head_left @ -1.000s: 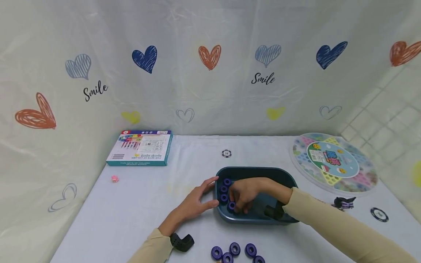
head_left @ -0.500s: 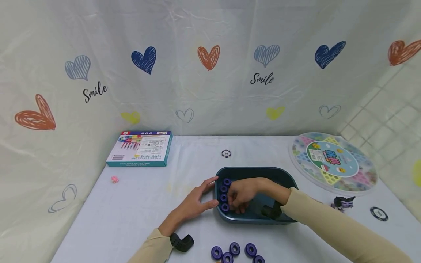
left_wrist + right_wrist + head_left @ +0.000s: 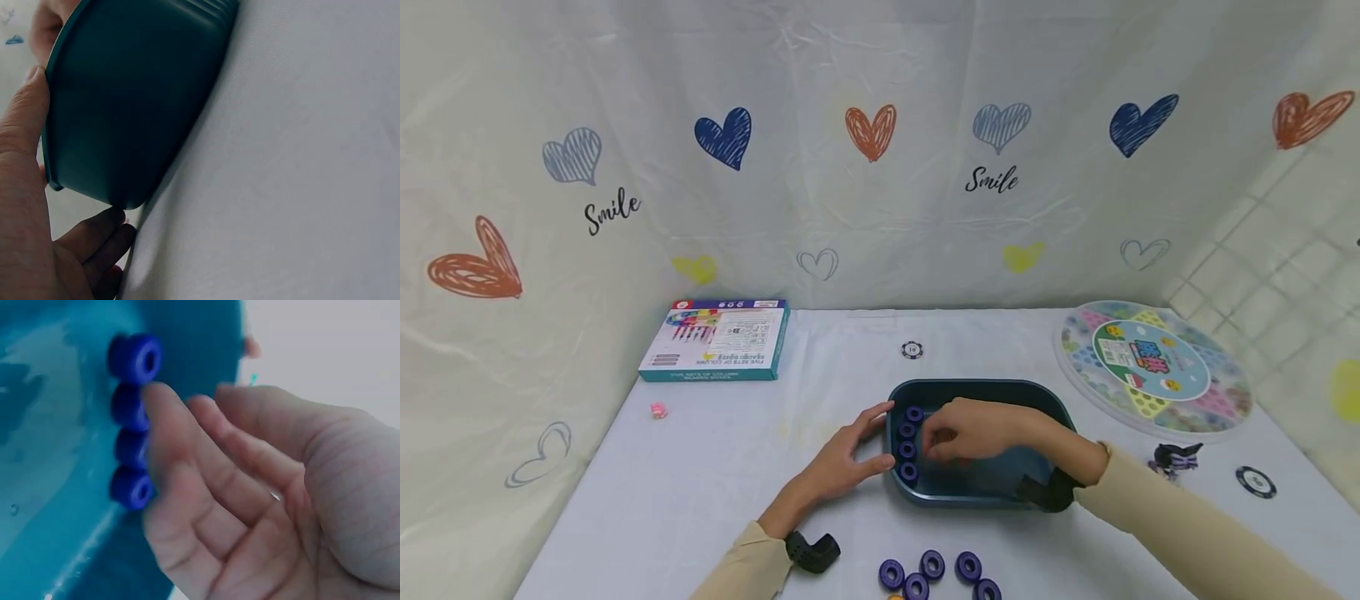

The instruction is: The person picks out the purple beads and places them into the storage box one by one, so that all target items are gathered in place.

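Remotely, I watch a person's left hand [image 3: 842, 460], thumb and fingers spread, touch the left end of a dark teal tub [image 3: 970, 502] on a white-covered table [image 3: 737, 450]. The right hand [image 3: 973, 429] hangs inside the tub, fingers loosely bent with nothing in their hold, near four purple rings [image 3: 131, 409] lined up along the tub's left wall; whether a fingertip touches them, I cannot tell. Five loose rings [image 3: 932, 576] lie on the cloth at my view's near edge. Behind, a flat box [image 3: 722, 342] lies left, a round game board [image 3: 1150, 367] right.
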The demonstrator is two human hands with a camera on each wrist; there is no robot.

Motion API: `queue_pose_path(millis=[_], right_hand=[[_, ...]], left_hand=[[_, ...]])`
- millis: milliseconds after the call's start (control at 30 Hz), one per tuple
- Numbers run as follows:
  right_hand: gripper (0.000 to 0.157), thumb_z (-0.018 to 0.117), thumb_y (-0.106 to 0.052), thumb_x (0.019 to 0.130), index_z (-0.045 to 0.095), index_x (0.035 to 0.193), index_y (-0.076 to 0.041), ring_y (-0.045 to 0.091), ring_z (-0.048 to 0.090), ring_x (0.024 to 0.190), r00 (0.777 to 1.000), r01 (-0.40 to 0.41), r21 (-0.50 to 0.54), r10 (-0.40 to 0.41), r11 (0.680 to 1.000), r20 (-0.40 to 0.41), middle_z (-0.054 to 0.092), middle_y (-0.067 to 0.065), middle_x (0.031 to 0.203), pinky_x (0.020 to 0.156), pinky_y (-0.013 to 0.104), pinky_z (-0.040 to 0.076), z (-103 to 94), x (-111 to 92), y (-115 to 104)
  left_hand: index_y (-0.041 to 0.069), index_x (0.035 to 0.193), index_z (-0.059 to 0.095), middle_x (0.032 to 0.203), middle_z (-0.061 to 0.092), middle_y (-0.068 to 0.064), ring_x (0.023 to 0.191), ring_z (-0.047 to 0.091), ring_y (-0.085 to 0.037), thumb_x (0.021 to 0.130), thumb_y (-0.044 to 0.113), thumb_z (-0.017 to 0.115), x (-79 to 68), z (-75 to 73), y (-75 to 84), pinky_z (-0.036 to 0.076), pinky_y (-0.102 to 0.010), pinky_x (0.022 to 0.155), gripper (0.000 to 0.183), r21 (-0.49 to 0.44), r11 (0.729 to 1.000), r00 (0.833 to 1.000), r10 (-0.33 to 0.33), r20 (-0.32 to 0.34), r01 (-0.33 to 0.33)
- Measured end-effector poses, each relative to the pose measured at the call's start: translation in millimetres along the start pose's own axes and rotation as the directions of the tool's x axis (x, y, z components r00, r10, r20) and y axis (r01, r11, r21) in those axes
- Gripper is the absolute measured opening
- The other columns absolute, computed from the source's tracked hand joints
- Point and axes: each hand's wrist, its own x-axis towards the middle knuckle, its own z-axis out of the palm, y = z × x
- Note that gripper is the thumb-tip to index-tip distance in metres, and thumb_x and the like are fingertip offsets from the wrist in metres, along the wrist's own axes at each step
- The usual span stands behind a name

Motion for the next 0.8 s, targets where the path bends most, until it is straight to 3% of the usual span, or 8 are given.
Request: queue_pose_path(millis=[167,333,467,600,667,800], right_hand=[[0.004,0.058,-0.023,0.088,0.061,0.09,-0.02,0.0,0.048,0.057,0.989,0.058,-0.058,-0.066,0.997,-0.132,0.055,-0.014,0.068,0.052,0.019,0.043,15.6,-27.6,-18.6],[0.003,0.06,-0.029,0.086,0.06,0.085,-0.025,-0.004,0.046,0.055,0.993,0.05,-0.027,-0.053,0.998,-0.107,0.052,-0.02,0.065,0.051,0.017,0.041,44.6,-50.9,-33.3],[0.011,0.062,-0.033,0.084,0.057,0.075,-0.028,-0.003,0.042,0.051,0.994,-0.083,-0.051,0.079,0.995,-0.081,0.047,-0.019,0.06,0.048,0.018,0.038,70.3,-63.2,-36.0],[0.016,0.063,-0.039,0.081,0.056,0.072,-0.027,0.002,0.04,0.052,0.97,-0.237,-0.085,0.23,0.968,-0.084,0.046,-0.015,0.057,0.049,0.021,0.036,91.8,-70.2,-27.8],[0.018,0.063,-0.04,0.08,0.056,0.071,-0.027,0.003,0.04,0.052,0.958,-0.281,-0.09,0.274,0.955,-0.087,0.045,-0.013,0.057,0.05,0.022,0.035,100.8,-72.6,-22.2],[0.02,0.064,-0.041,0.079,0.055,0.07,-0.026,0.003,0.037,0.051,0.951,-0.299,-0.093,0.289,0.95,-0.106,0.042,-0.013,0.056,0.048,0.023,0.032,112.2,-75.4,-13.4]], left_hand=[[0.026,0.142,0.022,0.136,0.041,-0.001,0.127,0.035,-0.015,0.086,0.04,0.059,1.2,0.6,-4.1,0.027,-0.048,0.101,0.069,-0.013,1.0,1.0,0.012,0.0,-0.012],[0.027,0.142,0.022,0.137,0.04,0.001,0.127,0.033,-0.012,0.085,0.04,0.06,0.2,0.0,-1.1,0.025,-0.048,0.102,0.07,-0.006,1.0,1.0,-0.016,0.0,0.016],[0.028,0.142,0.022,0.137,0.04,0.001,0.127,0.033,-0.011,0.084,0.04,0.06,-0.1,1.4,-1.5,0.025,-0.048,0.102,0.07,0.0,1.0,1.0,-0.02,0.0,0.02],[0.028,0.142,0.022,0.138,0.039,0.001,0.127,0.033,-0.012,0.085,0.04,0.06,-0.3,2.4,-1.9,0.025,-0.048,0.102,0.07,-0.006,1.0,1.0,-0.013,0.004,0.013],[0.026,0.143,0.022,0.138,0.039,0.0,0.127,0.034,-0.013,0.085,0.04,0.059,-0.2,2.1,-1.8,0.025,-0.048,0.102,0.07,-0.006,1.0,1.0,-0.004,0.004,0.004],[0.026,0.143,0.021,0.137,0.04,-0.002,0.127,0.035,-0.014,0.085,0.039,0.059,-0.1,1.4,-2.2,0.026,-0.047,0.102,0.07,-0.009,1.0,1.0,0.004,0.004,-0.004]])
